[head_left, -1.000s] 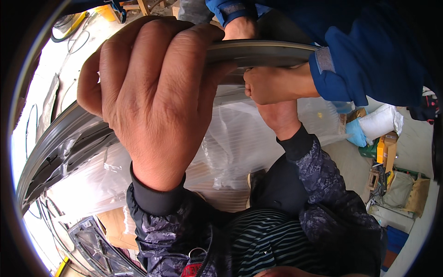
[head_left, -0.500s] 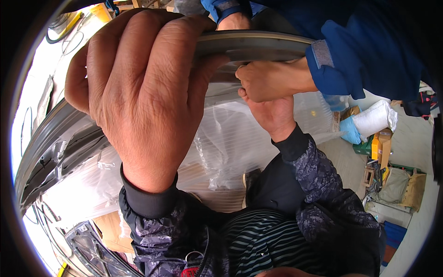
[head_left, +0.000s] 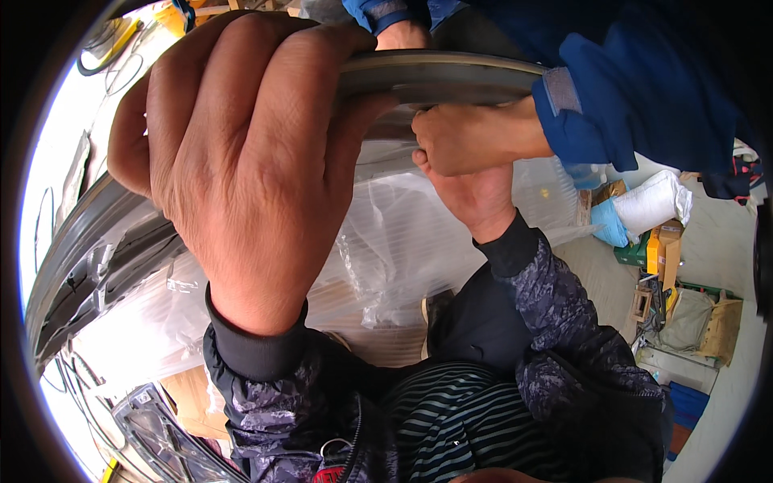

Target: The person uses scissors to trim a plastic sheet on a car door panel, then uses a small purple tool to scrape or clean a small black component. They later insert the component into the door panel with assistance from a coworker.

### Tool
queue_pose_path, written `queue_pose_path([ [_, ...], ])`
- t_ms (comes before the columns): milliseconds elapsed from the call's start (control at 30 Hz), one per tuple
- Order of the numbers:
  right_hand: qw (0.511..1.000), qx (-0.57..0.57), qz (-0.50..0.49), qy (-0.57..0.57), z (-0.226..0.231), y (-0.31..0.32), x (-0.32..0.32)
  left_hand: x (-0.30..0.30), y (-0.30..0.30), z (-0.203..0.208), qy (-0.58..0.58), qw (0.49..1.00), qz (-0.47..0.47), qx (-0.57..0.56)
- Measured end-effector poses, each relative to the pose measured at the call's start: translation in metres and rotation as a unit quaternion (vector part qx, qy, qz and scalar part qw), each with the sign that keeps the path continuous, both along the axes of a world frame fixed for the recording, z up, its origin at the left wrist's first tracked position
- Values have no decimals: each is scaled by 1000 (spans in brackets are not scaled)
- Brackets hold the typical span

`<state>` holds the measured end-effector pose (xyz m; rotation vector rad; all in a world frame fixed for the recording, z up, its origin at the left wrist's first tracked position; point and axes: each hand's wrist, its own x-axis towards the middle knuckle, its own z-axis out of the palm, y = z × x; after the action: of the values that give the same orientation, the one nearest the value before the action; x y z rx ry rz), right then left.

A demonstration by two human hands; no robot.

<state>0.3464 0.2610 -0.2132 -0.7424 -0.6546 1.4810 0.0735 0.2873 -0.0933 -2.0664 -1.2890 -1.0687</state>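
A long curved dark panel with a pale-edged rim (head_left: 451, 63) arcs across the upper part of the view and bends down at the left. My left hand (head_left: 241, 161) is closed over this rim, fingers across the top and thumb along the near face. Palm up, my right hand (head_left: 475, 201) is below the panel, just under a co-worker's closed hand (head_left: 471, 138). That hand covers most of my right fingers, so their grip cannot be made out. The co-worker's other hand (head_left: 403, 36) is behind the rim.
Clear plastic sheeting (head_left: 386, 241) hangs below the panel. Cables (head_left: 80, 378) and a dark framed part (head_left: 165, 419) lie at lower left, beside a cardboard box (head_left: 197, 402). On the right are a white roll (head_left: 652, 205), boxes (head_left: 664, 249) and tools. The co-worker's blue sleeve (head_left: 620, 105) reaches in.
My left hand has shifted very slightly left with its hold on the rim kept. My right hand and the co-worker's hand beside it have hardly moved.
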Motion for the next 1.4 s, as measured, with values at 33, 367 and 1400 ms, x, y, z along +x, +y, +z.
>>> queue_pose_path([
  [33, 1000, 7, 4, -6, 1, 0, -1, 0, 0, 0, 1, 1000, 0, -1],
  [367, 993, 68, 88, 26, 1, 2, 11, -8, 5, -1, 6, 1000, 3, 7],
  [1400, 109, -837, -301, 443, 229, 4, 32, 1, -106, -20, -12, 1000, -5, -11],
])
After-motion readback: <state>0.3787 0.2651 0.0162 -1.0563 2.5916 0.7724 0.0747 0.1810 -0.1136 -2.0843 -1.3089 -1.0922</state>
